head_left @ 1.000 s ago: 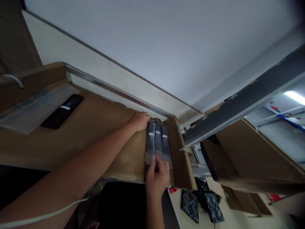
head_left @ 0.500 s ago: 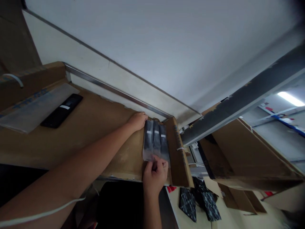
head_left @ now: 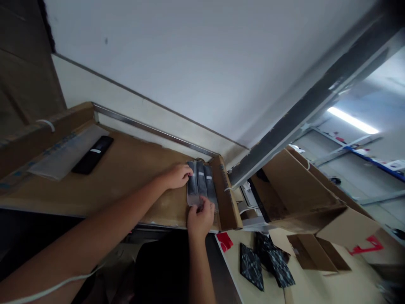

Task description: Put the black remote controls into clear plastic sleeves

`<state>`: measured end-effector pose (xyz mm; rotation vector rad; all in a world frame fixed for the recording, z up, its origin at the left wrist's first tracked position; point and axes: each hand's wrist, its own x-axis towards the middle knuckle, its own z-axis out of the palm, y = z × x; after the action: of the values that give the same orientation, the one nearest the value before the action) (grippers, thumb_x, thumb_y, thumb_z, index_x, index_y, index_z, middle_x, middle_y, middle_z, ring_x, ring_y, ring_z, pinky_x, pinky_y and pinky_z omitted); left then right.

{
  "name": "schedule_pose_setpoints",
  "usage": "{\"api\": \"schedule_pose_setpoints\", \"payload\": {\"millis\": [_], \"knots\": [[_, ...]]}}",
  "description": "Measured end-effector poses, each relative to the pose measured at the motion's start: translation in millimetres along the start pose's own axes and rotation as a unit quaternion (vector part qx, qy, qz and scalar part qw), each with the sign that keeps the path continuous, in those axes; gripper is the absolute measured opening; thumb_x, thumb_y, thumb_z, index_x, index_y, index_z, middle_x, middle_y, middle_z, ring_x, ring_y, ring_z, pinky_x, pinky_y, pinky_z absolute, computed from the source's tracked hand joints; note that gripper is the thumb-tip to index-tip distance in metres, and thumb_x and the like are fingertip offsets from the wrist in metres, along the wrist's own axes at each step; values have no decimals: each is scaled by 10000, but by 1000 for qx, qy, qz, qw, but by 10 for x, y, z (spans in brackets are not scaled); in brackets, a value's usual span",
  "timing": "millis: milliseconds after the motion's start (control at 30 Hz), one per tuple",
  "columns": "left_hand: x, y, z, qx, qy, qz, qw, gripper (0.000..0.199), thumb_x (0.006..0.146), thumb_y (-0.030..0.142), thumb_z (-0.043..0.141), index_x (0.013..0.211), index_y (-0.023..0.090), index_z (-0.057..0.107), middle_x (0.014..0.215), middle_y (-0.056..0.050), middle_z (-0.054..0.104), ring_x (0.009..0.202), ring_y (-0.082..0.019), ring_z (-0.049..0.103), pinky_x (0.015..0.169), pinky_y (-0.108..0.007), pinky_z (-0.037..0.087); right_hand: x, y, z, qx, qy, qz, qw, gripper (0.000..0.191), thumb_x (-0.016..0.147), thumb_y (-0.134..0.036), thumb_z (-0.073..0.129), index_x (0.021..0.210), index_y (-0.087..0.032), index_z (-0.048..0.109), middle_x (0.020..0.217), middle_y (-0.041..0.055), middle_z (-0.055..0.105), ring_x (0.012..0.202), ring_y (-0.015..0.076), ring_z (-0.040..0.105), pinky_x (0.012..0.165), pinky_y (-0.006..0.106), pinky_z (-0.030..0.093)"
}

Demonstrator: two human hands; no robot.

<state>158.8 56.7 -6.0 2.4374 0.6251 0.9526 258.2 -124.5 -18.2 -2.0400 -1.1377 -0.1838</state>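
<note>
Three dark items in clear plastic sleeves (head_left: pixel 202 181), each with a small white label, lie side by side at the right end of a cardboard-lined work surface (head_left: pixel 126 169). My left hand (head_left: pixel 180 175) has its fingers closed at the upper left edge of the leftmost sleeve. The lower end of that sleeve is pinched in my right hand (head_left: pixel 200 216). Farther left, a black item with a white label (head_left: pixel 93 155) lies unwrapped beside a flat, clear plastic sleeve (head_left: pixel 68 156).
Cardboard walls (head_left: pixel 225 194) edge the surface, with a white panel (head_left: pixel 152 109) behind. To the right are a grey metal beam (head_left: pixel 284 122), a large carton (head_left: pixel 297 185), a smaller open carton (head_left: pixel 316 253) and dark patterned packages (head_left: pixel 251 266) lower down.
The view has shifted. My left hand has moved down along the edge of the leftmost sleeve and now overlaps it near its label. My right hand still pinches its lower end.
</note>
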Motion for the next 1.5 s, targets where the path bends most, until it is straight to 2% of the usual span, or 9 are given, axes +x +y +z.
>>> {"api": "schedule_pose_setpoints", "payload": {"millis": [100, 233, 533, 667, 833, 1100, 1267, 1367, 1500], "knots": [[-199, 244, 24, 40, -22, 26, 999, 357, 832, 86, 483, 1107, 226, 664, 1145, -60, 620, 1055, -197, 585, 973, -339, 456, 18, -39, -5, -2, -6, 10, 1000, 343, 761, -178, 490, 1070, -175, 641, 1059, 102, 593, 846, 231, 575, 789, 331, 413], [-314, 363, 35, 77, -21, -3, 997, 392, 829, 92, 494, 1157, 235, 653, 1180, -77, 590, 1109, -230, 559, 1008, -384, 441, 18, -81, 4, -5, 3, 18, 1000, 374, 746, -154, 474, 1084, -177, 634, 1048, 106, 591, 872, 246, 579, 788, 338, 415], [-365, 332, 64, 95, 24, -58, 994, 452, 846, 100, 483, 1252, 245, 619, 1191, -95, 579, 1148, -234, 521, 1044, -390, 415, -163, 102, -65, 25, 82, -18, 996, 290, 782, -171, 469, 989, -135, 670, 960, 121, 549, 832, 239, 574, 812, 362, 465], [-370, 318, 62, 90, 28, -66, 993, 451, 844, 102, 484, 1252, 239, 618, 1169, -91, 590, 1133, -230, 523, 1038, -388, 416, -134, 112, -54, 10, 92, -11, 996, 238, 819, -276, 543, 912, -121, 698, 906, 128, 567, 795, 245, 566, 793, 367, 471], [-354, 314, 36, 84, 27, -68, 994, 426, 838, 102, 486, 1215, 229, 638, 1150, -86, 607, 1118, -229, 528, 1029, -378, 421, 5, 4, 24, -30, 84, 38, 995, 360, 851, -446, 557, 815, -134, 734, 810, 148, 608, 764, 289, 572, 749, 397, 443], [-341, 306, 43, 82, 26, -76, 993, 428, 826, 109, 513, 1208, 253, 640, 1139, -78, 614, 1111, -232, 533, 1024, -391, 418, -60, 30, 7, -32, 77, -16, 996, 198, 794, -283, 552, 748, -161, 700, 793, 116, 628, 763, 265, 583, 768, 377, 450], [-339, 310, 43, 85, 25, -83, 993, 439, 824, 115, 519, 1224, 258, 634, 1149, -80, 613, 1110, -238, 530, 1026, -403, 413, -137, 54, -82, 12, 80, 4, 997, 138, 762, -260, 565, 733, -169, 666, 785, 88, 613, 722, 233, 578, 734, 348, 465], [-333, 318, 39, 87, 19, -88, 992, 437, 821, 111, 518, 1214, 258, 638, 1140, -79, 617, 1106, -238, 530, 1024, -402, 412, 13, 19, -198, 37, 104, -7, 994, 187, 783, -245, 550, 876, -144, 676, 822, 76, 615, 701, 204, 576, 705, 318, 461], [-326, 337, 18, 87, 24, -84, 992, 402, 841, 128, 509, 1204, 248, 637, 1140, -84, 616, 1107, -240, 528, 1012, -406, 419, 570, -109, -223, 0, 39, -152, 988, 278, 867, -211, 489, 1019, -131, 708, 919, 101, 624, 864, 212, 586, 825, 318, 447]]}}
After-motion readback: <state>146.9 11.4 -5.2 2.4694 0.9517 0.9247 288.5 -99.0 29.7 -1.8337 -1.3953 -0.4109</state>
